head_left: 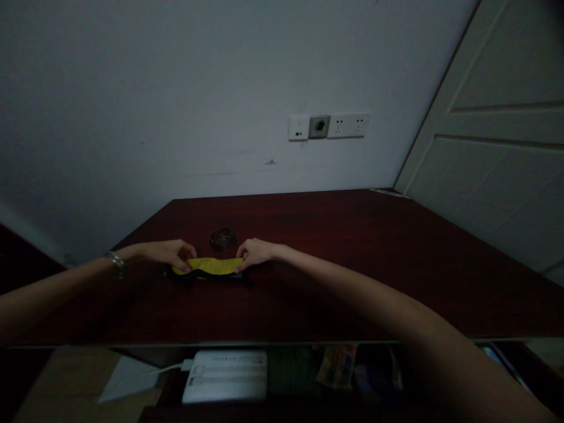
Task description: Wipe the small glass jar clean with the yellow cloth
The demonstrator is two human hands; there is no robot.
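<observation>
The left grip [170,252] and right grip [256,252] each pinched 1 end of the yellow cloth [211,266]. A glass dish [222,239] sat just beyond them.

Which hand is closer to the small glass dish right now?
Right. The right hand sits just right of the glass dish, slightly nearer the person; the left hand is farther off to its left. Both pinch the yellow item.

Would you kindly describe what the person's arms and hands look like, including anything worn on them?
Both forearms are bare, with no sleeves in view. The left hand and right hand are ungloved; rings cannot be made out in the dim light. A thin silvery metal bracelet circles the left wrist; the right wrist carries nothing.
</observation>
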